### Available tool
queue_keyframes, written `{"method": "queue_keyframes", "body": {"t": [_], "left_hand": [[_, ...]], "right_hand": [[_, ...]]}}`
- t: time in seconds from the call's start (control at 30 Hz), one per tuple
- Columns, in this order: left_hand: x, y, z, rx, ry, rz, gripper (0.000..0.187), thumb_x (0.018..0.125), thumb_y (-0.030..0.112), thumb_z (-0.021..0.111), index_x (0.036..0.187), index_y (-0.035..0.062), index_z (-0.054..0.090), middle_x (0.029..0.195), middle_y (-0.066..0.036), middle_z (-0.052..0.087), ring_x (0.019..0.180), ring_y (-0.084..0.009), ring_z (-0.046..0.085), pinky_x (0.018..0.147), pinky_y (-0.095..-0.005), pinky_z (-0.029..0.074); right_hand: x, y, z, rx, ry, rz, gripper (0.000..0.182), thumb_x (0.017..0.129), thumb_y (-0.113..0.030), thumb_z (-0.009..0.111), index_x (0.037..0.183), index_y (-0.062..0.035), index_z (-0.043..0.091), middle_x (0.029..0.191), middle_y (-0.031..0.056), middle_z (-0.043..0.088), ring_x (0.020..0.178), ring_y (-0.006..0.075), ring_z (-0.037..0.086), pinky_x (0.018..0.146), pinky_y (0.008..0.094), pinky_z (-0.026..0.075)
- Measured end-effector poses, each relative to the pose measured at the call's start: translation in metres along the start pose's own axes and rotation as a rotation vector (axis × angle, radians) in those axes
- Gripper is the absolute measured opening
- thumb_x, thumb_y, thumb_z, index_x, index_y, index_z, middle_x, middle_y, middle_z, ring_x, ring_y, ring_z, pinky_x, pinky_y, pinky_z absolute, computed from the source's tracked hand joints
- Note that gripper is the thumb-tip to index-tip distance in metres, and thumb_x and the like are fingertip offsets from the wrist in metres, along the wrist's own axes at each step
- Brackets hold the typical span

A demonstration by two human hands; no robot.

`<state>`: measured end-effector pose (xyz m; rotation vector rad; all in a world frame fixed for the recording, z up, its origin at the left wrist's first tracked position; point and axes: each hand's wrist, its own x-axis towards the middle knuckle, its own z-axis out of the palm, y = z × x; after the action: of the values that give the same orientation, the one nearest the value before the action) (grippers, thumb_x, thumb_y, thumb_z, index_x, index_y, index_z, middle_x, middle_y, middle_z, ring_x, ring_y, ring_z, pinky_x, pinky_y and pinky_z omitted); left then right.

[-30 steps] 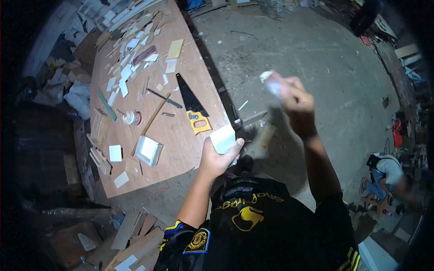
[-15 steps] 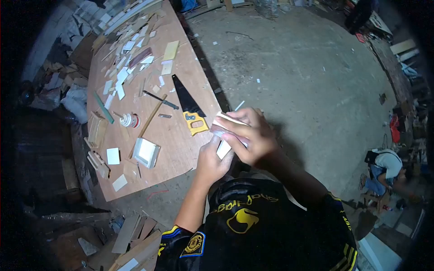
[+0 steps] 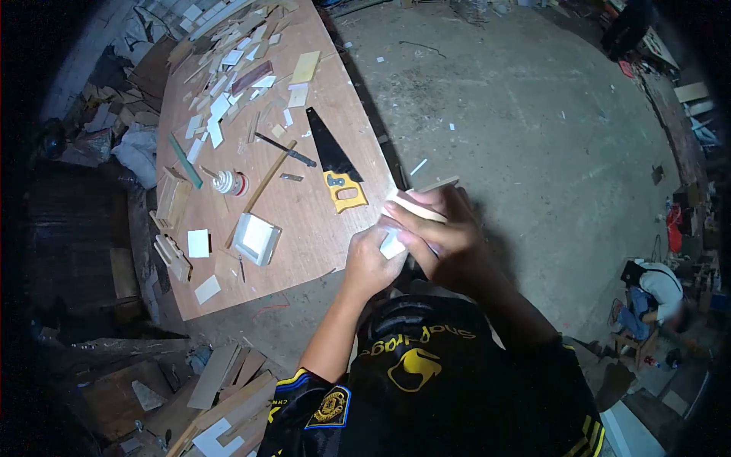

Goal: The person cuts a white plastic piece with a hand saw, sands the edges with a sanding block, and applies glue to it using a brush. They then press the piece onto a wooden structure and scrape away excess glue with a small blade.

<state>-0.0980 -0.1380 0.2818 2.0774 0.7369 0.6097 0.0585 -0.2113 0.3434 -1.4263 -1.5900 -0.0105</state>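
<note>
Both hands meet at the table [image 3: 304, 221] edge, the left hand [image 3: 371, 263] closed on a white block [image 3: 392, 245] while the right hand [image 3: 445, 236] grips a pale board [image 3: 415, 206] over it, beside a yellow-handled saw [image 3: 335, 164].

Head view, limits of visibility. White block [image 3: 394, 245] mostly covered by left hand [image 3: 371, 263] and right hand [image 3: 445, 234] — shape and contact btwn its parts can't be told. Small scraps [image 3: 225, 91] at 11 o'clock on the workbench [image 3: 304, 221] too small to identify. Second person [image 3: 655, 293] at 4 o'clock blurred, partly lost in the dark rim. Frame corners black — vignetted. Shirt lettering [image 3: 415, 339] upside down, illegible.
</note>
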Motion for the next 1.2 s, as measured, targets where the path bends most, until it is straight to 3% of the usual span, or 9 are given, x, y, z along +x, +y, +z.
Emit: {"method": "queue_keyframes", "body": {"t": [0.1,0.2,0.37,0.47,0.5,0.67,0.9,1.0,1.2], "left_hand": [[0.002,0.020,-0.008,-0.204,-0.083,-0.200,0.023,0.082,0.018,0.068,0.090,-0.0020,0.061,0.074,-0.016,0.065,0.065,-0.0300,0.064,0.062,-0.0378,0.049],[-0.007,0.003,-0.018,-0.302,-0.028,-0.242,0.022,0.088,0.019,0.065,0.086,-0.0022,0.060,0.070,-0.009,0.063,0.059,-0.0184,0.059,0.058,-0.0332,0.047],[-0.014,-0.004,-0.028,-1.593,-0.220,-0.467,0.015,0.092,0.015,0.057,0.098,0.0032,0.049,0.065,-0.006,0.045,0.054,-0.0170,0.045,0.055,-0.0351,0.041],[-0.009,-0.005,-0.029,-1.559,-0.235,-0.434,0.021,0.092,0.024,0.054,0.090,0.0051,0.046,0.065,-0.004,0.041,0.056,-0.0160,0.042,0.057,-0.0343,0.040],[-0.008,-0.004,-0.030,-1.534,-0.215,-0.425,0.019,0.092,0.022,0.054,0.091,0.0053,0.046,0.066,-0.003,0.041,0.057,-0.0156,0.042,0.058,-0.0332,0.039],[-0.003,0.003,-0.031,-1.151,-0.070,-0.401,0.014,0.093,0.016,0.055,0.095,0.0041,0.049,0.070,-0.002,0.045,0.062,-0.0154,0.045,0.060,-0.0313,0.040],[0.005,0.025,-0.029,-0.178,-0.055,-0.202,0.021,0.084,0.015,0.066,0.098,0.0004,0.059,0.079,-0.018,0.062,0.070,-0.0281,0.062,0.065,-0.0350,0.048],[0.005,0.019,-0.025,-0.076,-0.052,-0.058,0.024,0.080,0.013,0.066,0.098,0.0003,0.060,0.080,-0.020,0.063,0.074,-0.0368,0.064,0.065,-0.0379,0.049],[0.009,0.016,-0.037,0.083,-0.105,-0.114,0.027,0.073,0.010,0.067,0.097,0.0004,0.061,0.082,-0.019,0.064,0.077,-0.0356,0.066,0.068,-0.0385,0.050]], "right_hand": [[-0.016,0.013,-0.016,0.073,-0.263,0.313,0.039,0.090,-0.024,0.055,0.121,-0.0023,0.061,0.115,0.0133,0.059,0.103,0.0303,0.057,0.090,0.0387,0.045],[-0.034,0.034,-0.021,1.156,0.224,0.985,0.058,0.093,-0.032,0.047,0.143,-0.0054,0.036,0.122,0.0105,0.057,0.105,0.0234,0.058,0.082,0.0369,0.050],[-0.037,0.042,-0.027,1.525,0.079,0.977,0.064,0.094,-0.037,0.044,0.148,-0.0072,0.025,0.125,0.0121,0.055,0.094,0.0205,0.059,0.073,0.0327,0.050],[-0.024,0.028,-0.015,1.447,0.087,1.089,0.062,0.093,-0.032,0.044,0.148,-0.0089,0.026,0.122,0.0118,0.055,0.087,0.0180,0.057,0.072,0.0315,0.049],[-0.018,0.023,-0.016,0.640,-0.270,0.933,0.063,0.091,-0.023,0.046,0.148,-0.0096,0.025,0.122,0.0128,0.055,0.085,0.0154,0.055,0.072,0.0294,0.048],[-0.032,0.023,-0.006,1.478,0.152,1.115,0.077,0.079,-0.013,0.064,0.146,-0.0093,0.026,0.132,0.0160,0.047,0.103,0.0200,0.053,0.072,0.0294,0.049],[-0.018,0.005,-0.013,0.497,-0.107,0.526,0.069,0.083,-0.014,0.063,0.144,-0.0034,0.032,0.137,0.0220,0.046,0.123,0.0309,0.050,0.100,0.0405,0.042],[-0.017,0.007,-0.005,0.191,-0.151,0.286,0.066,0.082,-0.017,0.064,0.139,0.0022,0.037,0.121,0.0253,0.059,0.103,0.0319,0.064,0.081,0.0367,0.052],[0.002,-0.007,-0.021,0.138,-0.424,0.447,0.080,0.075,-0.017,0.074,0.143,-0.0040,0.033,0.107,0.0232,0.065,0.093,0.0333,0.067,0.079,0.0381,0.054]]}}
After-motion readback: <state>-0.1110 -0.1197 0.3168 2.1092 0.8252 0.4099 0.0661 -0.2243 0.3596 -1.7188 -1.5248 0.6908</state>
